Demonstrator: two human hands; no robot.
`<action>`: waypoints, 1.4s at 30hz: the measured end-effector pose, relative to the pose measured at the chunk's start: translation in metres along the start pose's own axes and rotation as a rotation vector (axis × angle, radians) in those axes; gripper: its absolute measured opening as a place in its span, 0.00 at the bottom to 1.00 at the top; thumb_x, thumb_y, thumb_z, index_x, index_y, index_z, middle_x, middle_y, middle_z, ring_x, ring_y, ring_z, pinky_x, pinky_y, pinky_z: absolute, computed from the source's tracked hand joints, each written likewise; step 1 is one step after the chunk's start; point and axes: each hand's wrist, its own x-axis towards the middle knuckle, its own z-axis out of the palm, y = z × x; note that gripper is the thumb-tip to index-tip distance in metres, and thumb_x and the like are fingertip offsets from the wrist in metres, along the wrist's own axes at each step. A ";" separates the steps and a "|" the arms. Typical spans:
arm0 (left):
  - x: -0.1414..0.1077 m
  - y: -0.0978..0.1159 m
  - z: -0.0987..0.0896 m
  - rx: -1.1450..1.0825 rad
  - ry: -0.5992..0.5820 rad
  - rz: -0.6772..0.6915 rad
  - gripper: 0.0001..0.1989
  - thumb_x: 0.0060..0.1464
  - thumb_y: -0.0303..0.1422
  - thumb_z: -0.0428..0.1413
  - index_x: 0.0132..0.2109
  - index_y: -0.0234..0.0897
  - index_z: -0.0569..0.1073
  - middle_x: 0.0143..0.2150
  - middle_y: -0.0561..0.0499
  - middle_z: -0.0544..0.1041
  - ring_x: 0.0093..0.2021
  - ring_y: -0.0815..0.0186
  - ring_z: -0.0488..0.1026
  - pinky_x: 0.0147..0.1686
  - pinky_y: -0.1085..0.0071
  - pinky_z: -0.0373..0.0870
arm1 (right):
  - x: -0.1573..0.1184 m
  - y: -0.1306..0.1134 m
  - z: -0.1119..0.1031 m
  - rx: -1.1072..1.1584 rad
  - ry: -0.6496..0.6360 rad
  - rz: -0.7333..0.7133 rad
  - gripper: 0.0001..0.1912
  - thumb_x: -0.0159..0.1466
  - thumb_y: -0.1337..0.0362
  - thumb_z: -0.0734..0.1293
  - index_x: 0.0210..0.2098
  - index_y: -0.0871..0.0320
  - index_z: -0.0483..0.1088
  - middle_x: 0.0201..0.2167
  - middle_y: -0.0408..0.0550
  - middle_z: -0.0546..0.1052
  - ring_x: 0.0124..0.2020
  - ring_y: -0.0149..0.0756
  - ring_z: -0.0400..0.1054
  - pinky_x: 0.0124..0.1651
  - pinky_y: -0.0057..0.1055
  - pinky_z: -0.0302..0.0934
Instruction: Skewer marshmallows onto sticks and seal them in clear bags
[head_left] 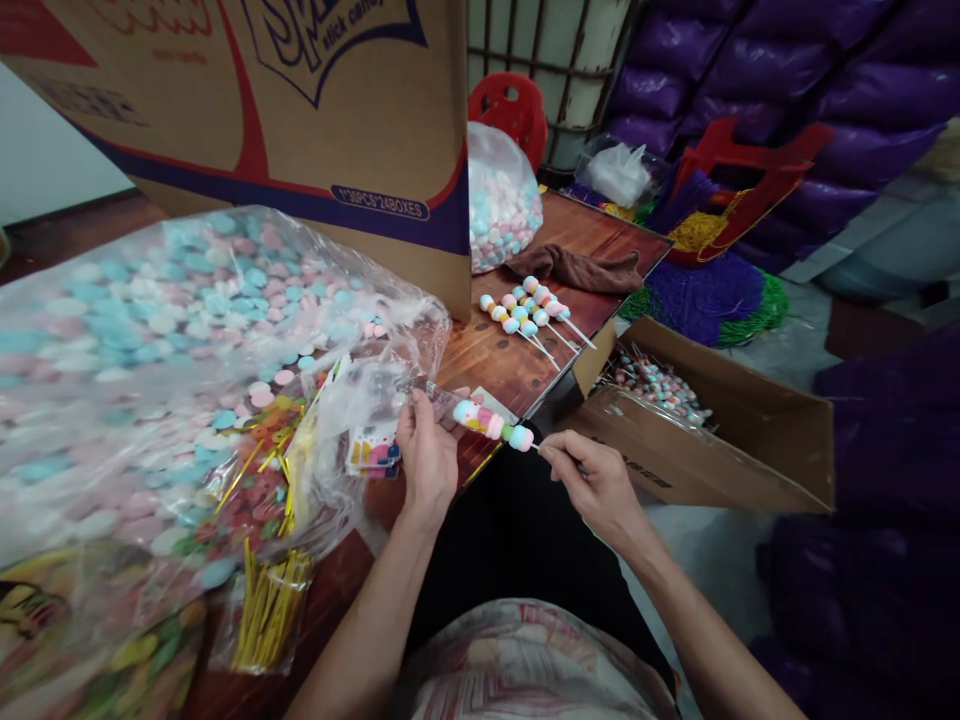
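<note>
Marshmallow skewer [491,424]: right hand [592,475] pinches its stick [535,446], left hand [429,448] a clear wrapper [441,397]. Other skewers [529,308] lie by the desk [495,362]'s right edge; a carton [360,130] partly blocks the far edge.

**Small candy-packing workshop**

Bulk stock marks the setting: a tall carton [360,130] printed "stick candy" and "1*30PCS*24BOXES", and large clear bags [187,290] of pastel sweets [504,215]. On the wooden bench [484,350] lie loose candy sticks [525,308] and a packet of gold ties [270,615]; beside it, an open box [750,450] holds many more. Purple sacks [765,60] are stacked behind.
</note>
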 end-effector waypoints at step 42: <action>0.006 0.022 0.014 0.010 -0.367 -0.357 0.18 0.52 0.43 0.65 0.44 0.33 0.77 0.49 0.41 0.80 0.48 0.55 0.78 0.44 0.65 0.74 | -0.011 -0.012 0.036 0.505 0.128 0.236 0.09 0.70 0.62 0.65 0.35 0.59 0.74 0.18 0.36 0.63 0.19 0.27 0.56 0.24 0.25 0.50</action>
